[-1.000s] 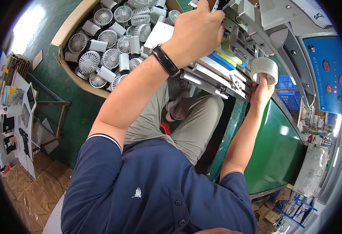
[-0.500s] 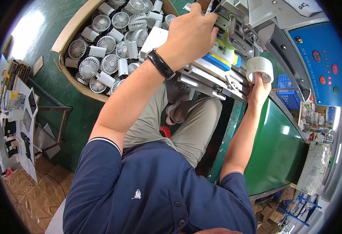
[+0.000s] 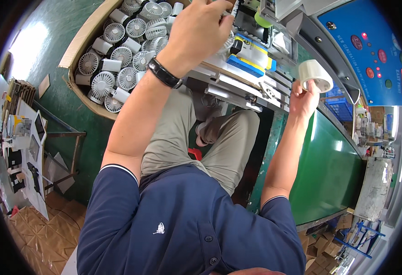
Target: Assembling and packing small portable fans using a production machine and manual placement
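Translucent ring-shaped tape roll (image 3: 309, 71) hooked on the right hand's (image 3: 303, 101) curled fingers

An open brown cardboard box (image 3: 79, 46) holds heaped white round-caged fans (image 3: 103, 84). The half-curled left hand (image 3: 196, 39) hides its right end; its grip cannot be told. Another white fan (image 3: 229, 43) sits just beside a blue-and-yellow block (image 3: 249, 59).

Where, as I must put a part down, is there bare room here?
The glossy green tabletop is bare between the person's right forearm and the scuffed grey panel. Shiny green floor lies bare just left of the brown cardboard carton. Crowded: the carton, heaped with white plastic fans, and around the blue-and-yellow block.
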Action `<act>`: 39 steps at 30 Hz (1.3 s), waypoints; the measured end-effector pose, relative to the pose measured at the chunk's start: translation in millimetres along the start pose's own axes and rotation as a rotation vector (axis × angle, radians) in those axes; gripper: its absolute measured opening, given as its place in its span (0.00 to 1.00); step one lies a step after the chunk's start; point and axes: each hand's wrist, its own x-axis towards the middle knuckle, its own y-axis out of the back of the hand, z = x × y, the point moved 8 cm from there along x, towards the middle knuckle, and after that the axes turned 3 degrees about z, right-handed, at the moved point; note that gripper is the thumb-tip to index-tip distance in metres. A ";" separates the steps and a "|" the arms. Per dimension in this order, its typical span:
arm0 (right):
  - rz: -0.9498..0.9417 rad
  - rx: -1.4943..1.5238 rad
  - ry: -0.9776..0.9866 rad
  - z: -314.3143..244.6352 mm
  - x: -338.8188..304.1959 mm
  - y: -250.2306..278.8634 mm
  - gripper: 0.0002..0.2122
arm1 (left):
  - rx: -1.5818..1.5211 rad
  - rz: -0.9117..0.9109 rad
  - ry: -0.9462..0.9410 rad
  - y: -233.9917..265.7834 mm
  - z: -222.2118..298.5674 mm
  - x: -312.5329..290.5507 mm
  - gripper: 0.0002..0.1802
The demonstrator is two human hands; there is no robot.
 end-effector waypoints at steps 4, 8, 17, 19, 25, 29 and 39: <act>0.139 -0.254 0.033 -2.9 -3.6 -2.1 0.12 | 0.045 -0.020 -0.005 4.0 -3.0 2.3 0.19; 0.189 -0.436 0.033 -2.5 -1.8 -0.9 0.11 | 0.056 -0.041 0.005 4.5 -2.0 2.1 0.18; 0.202 -0.767 0.049 6.1 1.8 15.2 0.13 | 0.238 -0.400 0.208 -18.8 -7.1 -1.5 0.14; 0.214 -0.775 0.058 6.4 3.7 16.5 0.14 | 0.240 -0.416 0.217 -19.3 -6.9 -2.2 0.14; 0.182 -0.780 0.039 7.7 6.7 20.8 0.16 | 0.249 -0.462 0.236 -25.4 -11.9 -7.0 0.13; 0.197 -0.789 0.030 8.9 7.1 23.5 0.16 | 0.247 -0.482 0.244 -29.1 -14.9 -7.9 0.12; 0.205 -0.794 0.030 9.2 5.6 21.5 0.16 | 0.257 -0.521 0.257 -32.2 -18.8 -8.9 0.10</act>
